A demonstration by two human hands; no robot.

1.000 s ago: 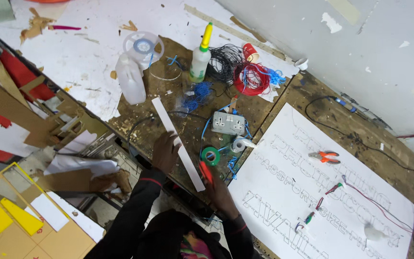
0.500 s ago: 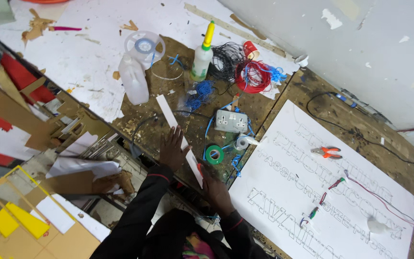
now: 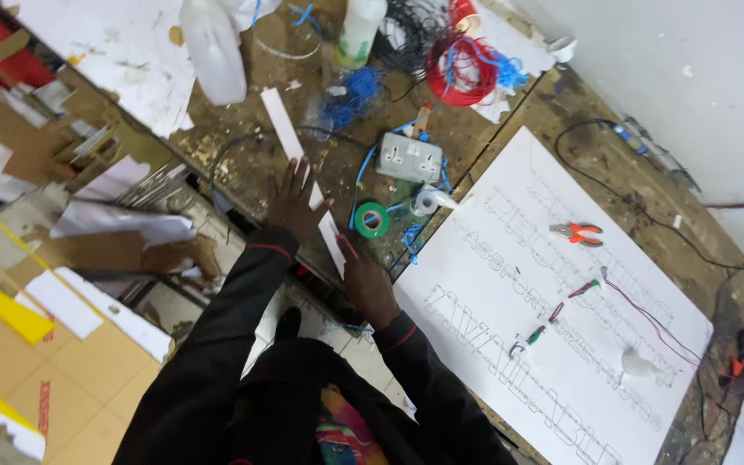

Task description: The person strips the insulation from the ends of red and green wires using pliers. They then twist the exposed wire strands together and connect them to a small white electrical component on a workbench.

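A long white strip [image 3: 284,129] lies slantwise on the stained wooden bench [image 3: 243,159]. My left hand [image 3: 293,203] presses flat on the strip's middle, fingers spread. My right hand [image 3: 368,282] is at the strip's near end, closed on a small red-handled tool [image 3: 348,249] whose tip sits against the strip's edge. Both arms wear black sleeves with red cuffs.
A green tape roll [image 3: 372,220] and a grey socket box [image 3: 409,158] lie just right of the strip. A white board with outlined letters [image 3: 492,284] carries orange pliers [image 3: 577,232]. Red wire coil [image 3: 467,69], blue wire [image 3: 350,95] and plastic bottles [image 3: 214,47] sit behind. Cardboard scraps [image 3: 10,112] lie at left.
The view has drawn closer and shifted toward the bench. My left hand has gone flat with spread fingers on the strip; my right hand stays at the strip's near end.
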